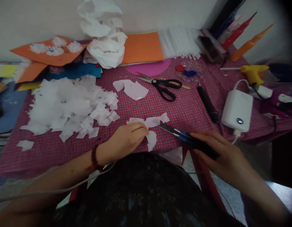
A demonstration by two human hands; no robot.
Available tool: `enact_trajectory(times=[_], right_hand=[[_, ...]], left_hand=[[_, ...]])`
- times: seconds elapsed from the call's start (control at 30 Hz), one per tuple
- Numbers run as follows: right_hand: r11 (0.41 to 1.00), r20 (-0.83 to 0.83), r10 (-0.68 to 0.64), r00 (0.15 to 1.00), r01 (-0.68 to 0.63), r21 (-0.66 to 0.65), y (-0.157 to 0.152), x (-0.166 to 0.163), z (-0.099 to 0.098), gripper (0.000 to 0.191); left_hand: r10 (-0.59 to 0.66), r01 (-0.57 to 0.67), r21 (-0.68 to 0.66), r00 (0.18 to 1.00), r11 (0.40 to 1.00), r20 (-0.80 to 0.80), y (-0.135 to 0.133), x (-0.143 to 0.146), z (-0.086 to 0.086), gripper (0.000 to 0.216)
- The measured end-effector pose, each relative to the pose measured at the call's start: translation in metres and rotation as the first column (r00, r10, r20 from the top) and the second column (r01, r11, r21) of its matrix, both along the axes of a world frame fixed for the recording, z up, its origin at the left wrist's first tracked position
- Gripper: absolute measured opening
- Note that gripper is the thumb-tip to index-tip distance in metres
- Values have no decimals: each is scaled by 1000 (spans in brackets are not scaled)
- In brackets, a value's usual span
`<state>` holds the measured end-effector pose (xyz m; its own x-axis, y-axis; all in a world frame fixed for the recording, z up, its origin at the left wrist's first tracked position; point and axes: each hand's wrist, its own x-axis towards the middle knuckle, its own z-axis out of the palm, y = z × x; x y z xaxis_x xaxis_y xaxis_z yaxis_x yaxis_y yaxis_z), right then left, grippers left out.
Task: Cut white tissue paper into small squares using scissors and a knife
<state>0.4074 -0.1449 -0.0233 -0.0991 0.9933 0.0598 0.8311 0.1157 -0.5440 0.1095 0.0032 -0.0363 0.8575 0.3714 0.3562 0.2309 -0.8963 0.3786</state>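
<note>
My left hand rests on the red checked tablecloth near the front edge, fingers curled over a white tissue piece. More white tissue pieces lie just beyond its fingertips. My right hand grips a blue and black utility knife, whose blade points left toward the tissue pieces. A beaded bracelet circles my left wrist.
A heap of cut white tissue squares lies left. Black scissors, a black marker, a white power pack and a yellow glue gun sit further back and right. Orange paper and crumpled tissue line the wall.
</note>
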Motion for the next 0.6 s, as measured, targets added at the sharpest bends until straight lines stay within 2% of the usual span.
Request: enact_trajectory(times=[0.17,0.33,0.5,0.6], right_hand=[[994,74,95,993,-99,47,25,-14,6,39],[976,126,196,972,-207,74,41,-26,-3,36],[965,153,219,964,-237,113,54,-32,-11,33],[952,206,256,945,-283,116,62,-35,-11,35]], left_hand=[[-30,36,143,999,989,-45,-13,-4,-1,22],[14,-11,263,1000,965,-11,-23,0,3,19],[62,-67,228,998,971,27,-28,2,8,18],[63,-66,160,998,985,23,-25,5,13,17]])
